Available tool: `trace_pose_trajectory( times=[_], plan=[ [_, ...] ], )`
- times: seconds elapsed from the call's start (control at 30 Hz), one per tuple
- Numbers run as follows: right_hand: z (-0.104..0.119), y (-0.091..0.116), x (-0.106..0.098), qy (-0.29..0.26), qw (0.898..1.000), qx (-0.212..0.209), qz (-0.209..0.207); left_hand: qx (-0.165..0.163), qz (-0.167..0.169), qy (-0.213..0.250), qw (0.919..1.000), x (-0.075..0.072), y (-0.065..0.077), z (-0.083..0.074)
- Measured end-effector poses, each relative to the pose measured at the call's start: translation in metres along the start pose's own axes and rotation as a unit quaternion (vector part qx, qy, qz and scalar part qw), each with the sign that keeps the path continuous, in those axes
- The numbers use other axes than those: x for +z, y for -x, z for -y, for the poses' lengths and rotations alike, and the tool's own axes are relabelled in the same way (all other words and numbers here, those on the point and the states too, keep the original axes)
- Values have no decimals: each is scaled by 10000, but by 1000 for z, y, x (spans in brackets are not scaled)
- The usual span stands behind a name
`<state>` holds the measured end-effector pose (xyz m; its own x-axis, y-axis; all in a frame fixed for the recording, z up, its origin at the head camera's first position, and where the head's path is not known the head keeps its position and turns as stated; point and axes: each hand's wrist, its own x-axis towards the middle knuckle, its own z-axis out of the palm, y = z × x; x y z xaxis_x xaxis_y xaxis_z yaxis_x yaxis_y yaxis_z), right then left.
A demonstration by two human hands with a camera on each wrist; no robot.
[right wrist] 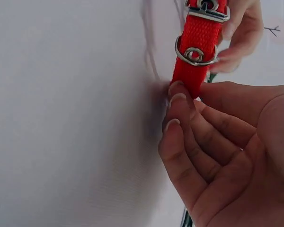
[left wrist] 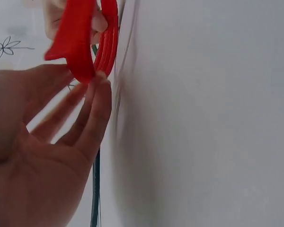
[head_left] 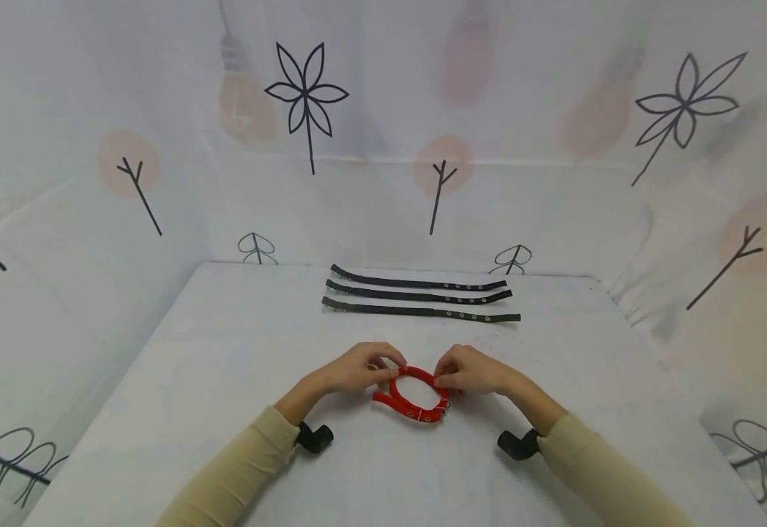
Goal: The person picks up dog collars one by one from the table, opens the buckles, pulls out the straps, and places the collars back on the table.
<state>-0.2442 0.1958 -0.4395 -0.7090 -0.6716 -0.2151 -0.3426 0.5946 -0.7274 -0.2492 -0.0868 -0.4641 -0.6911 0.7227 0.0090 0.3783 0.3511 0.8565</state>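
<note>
Two sets of fingers (right wrist: 180, 106) pinch a looped red collar (head_left: 415, 395), left hand (head_left: 357, 368) and right hand (head_left: 469, 369) curled on its far arc. It rests mid-surface (head_left: 225, 380), three black straps (head_left: 419, 298) well beyond, bare cloth open toward both side edges.

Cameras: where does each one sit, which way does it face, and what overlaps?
Head: on the head, looking forward and down at the table; both hands and sleeves show.
Left wrist: at the left hand, looking along the fingers to the red collar.
Right wrist: at the right hand, looking at the collar's metal ring.
All three share the collar.
</note>
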Motion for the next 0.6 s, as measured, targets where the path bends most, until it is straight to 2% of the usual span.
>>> trace_pose_trajectory(
  times=[0.23,0.47,0.6],
  plan=[
    [-10,-3,-5,-685,9964,288,413,255,431,458,9977,-3,-2,10],
    [-15,-5,-9,-1378,9870,693,441,-11,531,951,9940,-7,1,9],
    [-13,-5,-14,-1583,9845,702,275,-71,505,1145,9921,-14,1,4]
  ],
)
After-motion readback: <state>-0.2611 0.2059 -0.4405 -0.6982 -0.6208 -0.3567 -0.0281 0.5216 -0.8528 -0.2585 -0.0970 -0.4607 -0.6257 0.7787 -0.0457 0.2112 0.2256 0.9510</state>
